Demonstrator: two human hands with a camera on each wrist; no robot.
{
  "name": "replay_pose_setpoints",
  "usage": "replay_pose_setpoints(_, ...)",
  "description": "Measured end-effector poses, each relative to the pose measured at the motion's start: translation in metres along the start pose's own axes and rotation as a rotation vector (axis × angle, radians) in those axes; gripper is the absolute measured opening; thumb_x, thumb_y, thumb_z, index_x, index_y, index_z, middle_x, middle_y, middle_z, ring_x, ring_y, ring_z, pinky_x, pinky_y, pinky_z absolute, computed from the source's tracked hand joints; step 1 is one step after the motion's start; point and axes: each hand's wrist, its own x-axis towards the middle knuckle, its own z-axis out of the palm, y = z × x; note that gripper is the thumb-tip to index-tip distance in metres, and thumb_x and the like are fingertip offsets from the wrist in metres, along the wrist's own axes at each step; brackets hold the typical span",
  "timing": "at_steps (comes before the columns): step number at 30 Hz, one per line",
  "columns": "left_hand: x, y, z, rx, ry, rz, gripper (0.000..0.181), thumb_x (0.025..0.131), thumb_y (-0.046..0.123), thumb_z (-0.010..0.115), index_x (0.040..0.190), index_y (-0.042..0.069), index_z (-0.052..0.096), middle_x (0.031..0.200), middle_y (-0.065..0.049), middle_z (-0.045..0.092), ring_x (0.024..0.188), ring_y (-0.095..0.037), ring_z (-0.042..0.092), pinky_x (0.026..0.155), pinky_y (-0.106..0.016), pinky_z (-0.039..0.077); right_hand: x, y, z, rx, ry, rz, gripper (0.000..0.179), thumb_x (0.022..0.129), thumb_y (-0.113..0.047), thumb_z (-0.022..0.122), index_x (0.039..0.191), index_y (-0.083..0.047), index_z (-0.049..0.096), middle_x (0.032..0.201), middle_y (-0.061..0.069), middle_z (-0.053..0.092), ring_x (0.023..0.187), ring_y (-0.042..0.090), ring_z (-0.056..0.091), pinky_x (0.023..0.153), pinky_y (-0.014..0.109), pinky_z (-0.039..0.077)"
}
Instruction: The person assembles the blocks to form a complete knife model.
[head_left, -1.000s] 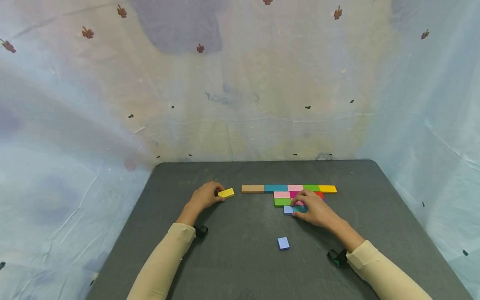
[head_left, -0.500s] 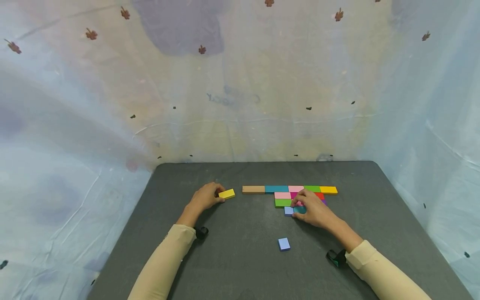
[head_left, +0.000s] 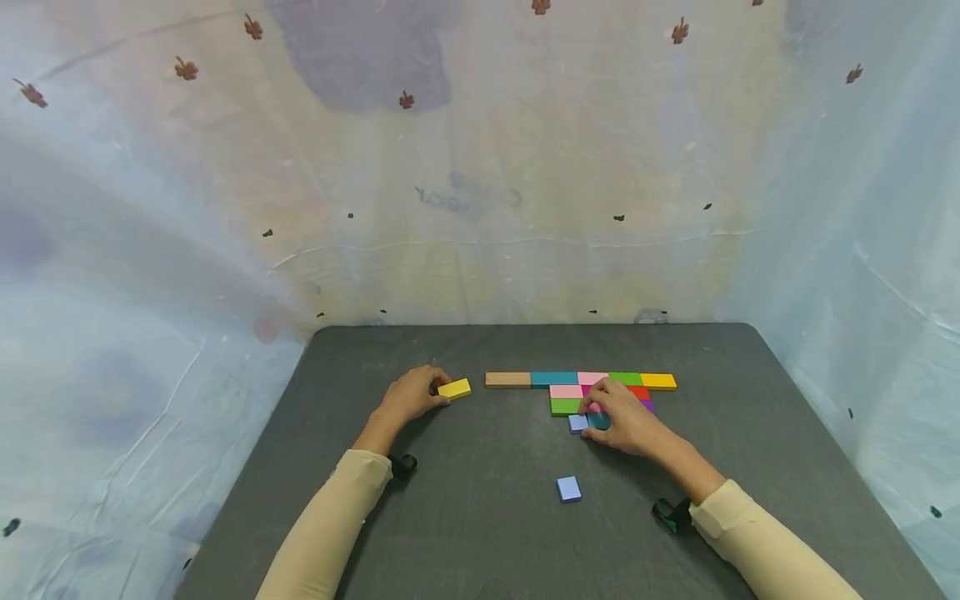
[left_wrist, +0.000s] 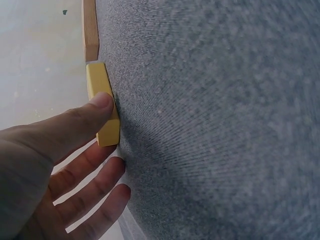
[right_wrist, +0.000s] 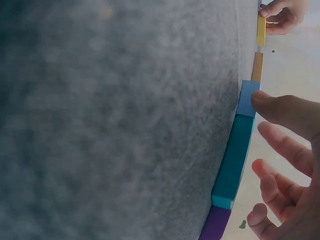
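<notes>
My left hand [head_left: 408,394] pinches a yellow block [head_left: 454,389] left of the block row. In the left wrist view its thumb lies on the yellow block, and the other fingers are spread behind. Over the near side of the block pattern is my right hand [head_left: 627,418]. Its thumb touches a light blue block [right_wrist: 246,97], while its fingers stand apart in the right wrist view. Beside this sits a teal block [right_wrist: 233,160], followed by a purple block [right_wrist: 215,223]. The light blue block stands slightly askew. My right hand hides part of the pattern.
The back row holds a tan block [head_left: 507,381], a blue block [head_left: 554,380] and an orange-yellow block [head_left: 658,382], among others. A loose light blue square [head_left: 568,489] lies nearer on the dark table [head_left: 465,533]. A patterned curtain [head_left: 480,167] surrounds the table's back and sides.
My right thumb and fingertips have shifted slightly left, and the light blue block beside them has turned a little. My left hand stays in place with the yellow block.
</notes>
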Motion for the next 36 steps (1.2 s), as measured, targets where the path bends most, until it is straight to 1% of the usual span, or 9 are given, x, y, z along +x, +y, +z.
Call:
replay_pose_setpoints(4, -0.001, 0.0, 0.0, 0.007, -0.008, 0.001, 0.034, 0.094, 0.028, 0.087, 0.125, 0.018, 0.077, 0.117, -0.002, 0.071, 0.107, -0.021, 0.068, 0.095, -0.053, 0.057, 0.001, 0.001, 0.001, 0.003, -0.019, 0.03, 0.027, 0.087, -0.021, 0.092, 0.106, -0.015, 0.073, 0.119, 0.006, 0.058, 0.109, 0.028, 0.055, 0.095, 0.051, 0.053)
replay_pose_setpoints(8, -0.001, 0.001, 0.0, 0.009, -0.008, 0.001, 0.034, 0.093, 0.028, 0.087, 0.125, 0.018, 0.078, 0.117, -0.002, 0.071, 0.107, -0.022, 0.068, 0.096, -0.053, 0.056, 0.001, 0.001, 0.002, 0.013, -0.029, 0.043, 0.025, 0.087, -0.02, 0.093, 0.104, -0.016, 0.074, 0.118, 0.006, 0.057, 0.108, 0.027, 0.054, 0.094, 0.049, 0.052)
replay_pose_setpoints(14, -0.001, 0.001, 0.002, 0.013, 0.002, -0.001, 0.034, 0.093, 0.028, 0.087, 0.125, 0.019, 0.078, 0.117, -0.002, 0.071, 0.108, -0.022, 0.068, 0.096, -0.053, 0.056, 0.001, 0.0, 0.002, 0.025, -0.049, 0.041, 0.024, 0.087, -0.02, 0.093, 0.102, -0.018, 0.074, 0.116, 0.005, 0.057, 0.109, 0.025, 0.053, 0.095, 0.048, 0.053)
replay_pose_setpoints(22, -0.003, 0.001, 0.002, 0.013, 0.011, -0.003, 0.035, 0.094, 0.029, 0.086, 0.125, 0.019, 0.077, 0.117, -0.002, 0.071, 0.107, -0.021, 0.068, 0.095, -0.054, 0.056, 0.0, -0.001, 0.001, 0.005, -0.09, 0.015, 0.023, 0.087, -0.021, 0.092, 0.1, -0.02, 0.072, 0.118, 0.004, 0.056, 0.11, 0.024, 0.052, 0.094, 0.047, 0.052)
replay_pose_setpoints(25, -0.002, 0.001, 0.003, 0.012, 0.012, 0.002, 0.034, 0.094, 0.029, 0.086, 0.125, 0.019, 0.077, 0.117, -0.002, 0.071, 0.107, -0.021, 0.068, 0.095, -0.053, 0.056, -0.003, -0.003, 0.0, 0.002, -0.1, 0.015, 0.024, 0.088, -0.022, 0.092, 0.1, -0.021, 0.072, 0.119, 0.003, 0.056, 0.11, 0.024, 0.052, 0.095, 0.047, 0.052)
replay_pose_setpoints(32, -0.002, -0.001, 0.004, 0.007, 0.019, 0.008, 0.033, 0.094, 0.03, 0.086, 0.125, 0.02, 0.077, 0.116, -0.002, 0.07, 0.105, -0.021, 0.067, 0.094, -0.052, 0.057, -0.014, -0.009, -0.001, -0.004, -0.119, 0.028, 0.025, 0.087, -0.025, 0.092, 0.1, -0.025, 0.071, 0.122, 0.003, 0.056, 0.112, 0.026, 0.053, 0.099, 0.053, 0.052)
replay_pose_setpoints(36, -0.002, -0.002, 0.006, -0.005, 0.028, 0.014, 0.033, 0.094, 0.031, 0.086, 0.124, 0.02, 0.078, 0.116, -0.001, 0.07, 0.104, -0.02, 0.067, 0.093, -0.052, 0.057, -0.021, -0.012, -0.001, -0.016, -0.115, 0.03, 0.026, 0.086, -0.025, 0.093, 0.1, -0.027, 0.071, 0.122, 0.002, 0.056, 0.113, 0.025, 0.053, 0.099, 0.053, 0.052)
